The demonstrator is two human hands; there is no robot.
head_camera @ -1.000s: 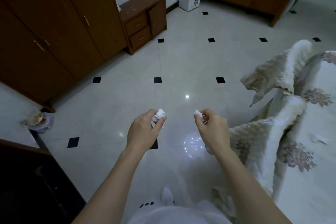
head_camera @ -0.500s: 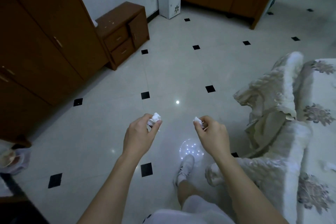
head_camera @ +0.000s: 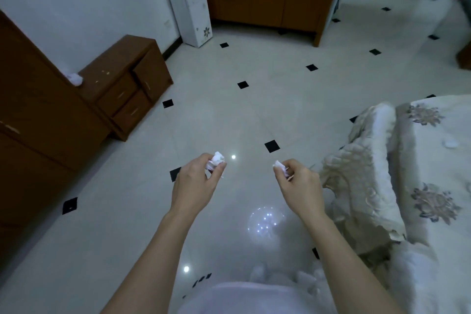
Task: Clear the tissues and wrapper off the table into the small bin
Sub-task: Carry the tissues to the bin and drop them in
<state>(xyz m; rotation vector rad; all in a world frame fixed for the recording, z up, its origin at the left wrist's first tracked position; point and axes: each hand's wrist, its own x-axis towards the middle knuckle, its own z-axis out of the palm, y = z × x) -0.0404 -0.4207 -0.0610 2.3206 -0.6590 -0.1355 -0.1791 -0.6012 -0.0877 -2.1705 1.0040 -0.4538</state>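
- The left hand is curled, its thumb and fingertips pinching a crumpled tissue above the tiled floor.
- The right hand pinches a second tissue the same way. The two hands are level and well apart, beside the draped bedcover.
- A white wad that looks like tissue lies on the back corner of the low drawer chest.
- Both grips match those of half a second ago. The view has lifted — the bin at the left edge and the shoe below the hands are no longer in sight.

Arms outstretched, left hand and right hand each pinch a tissue.
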